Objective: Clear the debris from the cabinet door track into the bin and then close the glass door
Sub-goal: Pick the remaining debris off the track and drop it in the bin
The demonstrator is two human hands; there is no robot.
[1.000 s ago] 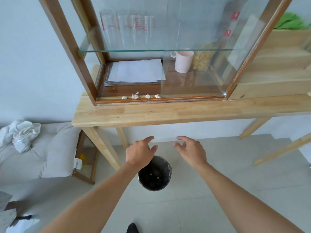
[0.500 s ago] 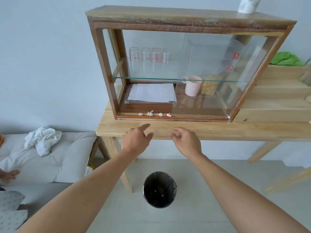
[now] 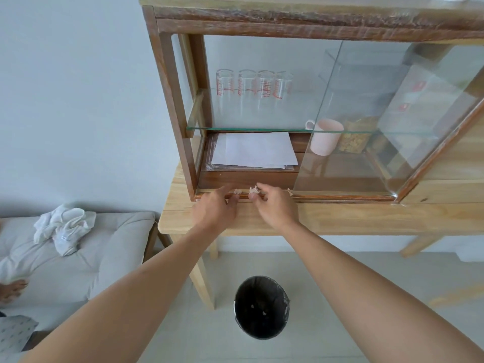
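Observation:
Small crumpled paper scraps (image 3: 237, 191) lie in the bottom door track (image 3: 340, 197) of the wooden cabinet (image 3: 167, 100). My right hand (image 3: 276, 206) is at the track, thumb and forefinger pinched around one scrap (image 3: 253, 189) that still rests on the track. My left hand (image 3: 214, 209) is beside it, fingers spread over the track's left end, and it hides what lies beneath. Another scrap (image 3: 289, 191) shows just right of my right hand. The glass door (image 3: 366, 153) stands slid to the right, leaving the left half open. The black bin (image 3: 237, 297) stands on the floor below.
The cabinet sits on a light wooden table (image 3: 340, 218). Inside are white papers (image 3: 254, 150), a pink mug (image 3: 326, 140), several measuring glasses (image 3: 248, 85) on a glass shelf, and a jar. A grey cushion (image 3: 104, 244) with a white cloth (image 3: 65, 229) lies at the left.
Both hands rose from in front of the table edge up to the door track. My right thumb and forefinger have come together on a scrap. The view has moved closer to the cabinet.

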